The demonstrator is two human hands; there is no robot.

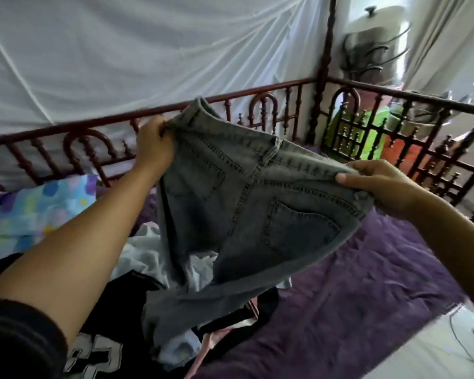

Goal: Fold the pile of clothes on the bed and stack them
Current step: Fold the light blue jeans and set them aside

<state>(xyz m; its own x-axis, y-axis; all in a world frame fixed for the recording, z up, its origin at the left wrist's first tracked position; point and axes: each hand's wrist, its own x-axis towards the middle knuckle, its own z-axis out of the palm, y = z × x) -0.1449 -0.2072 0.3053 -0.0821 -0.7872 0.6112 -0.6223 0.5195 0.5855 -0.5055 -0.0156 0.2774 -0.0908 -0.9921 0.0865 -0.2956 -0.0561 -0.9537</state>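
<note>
Holding a pair of grey-blue jeans (244, 201) up over the bed (367, 283), the person is gripping the waistband at both ends. The left hand (155, 144) is pinching one end near the rail along the far edge, and the right hand (378, 184) is clasping the other end over the bed's right side. Back pockets are facing the camera. The waistband is running left to right, sloping down rightward. The long axis is running from it down towards the near edge, where the legs are trailing onto the unfolded pile (145, 250). No folded stack is showing, so the task is, I judge, barely getting started.
</note>
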